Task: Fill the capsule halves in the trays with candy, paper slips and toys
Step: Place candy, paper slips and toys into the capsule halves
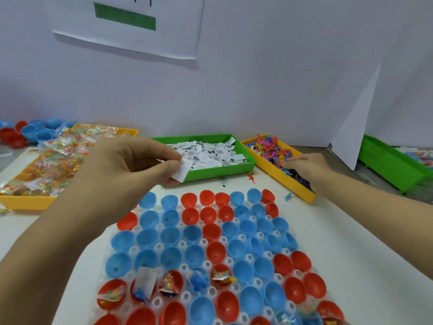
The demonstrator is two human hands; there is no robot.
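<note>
Head view, capsules: red and blue plastic capsule halves [210, 249] sat open-side up in a clear tray on the desk, mostly unfilled.
Left grip: left hand [131, 160] pinched white paper slips [181, 171], likely for dropping in.
Right grip: right hand [304, 164] reached into the yellow toy bin [276, 173]; closure unclear.

A clear plastic tray of red and blue capsule halves [210, 249] lies at the near middle of the white bench [351, 242]. Behind it, along the far edge, stand three bins: the yellow bin of wrapped candy [28, 202] at the left, the green bin of paper slips [220, 171] in the middle, the yellow bin of small plastic toys [293, 186] at the right. A green plastic box [386, 165] stands at the far right corner.
</note>
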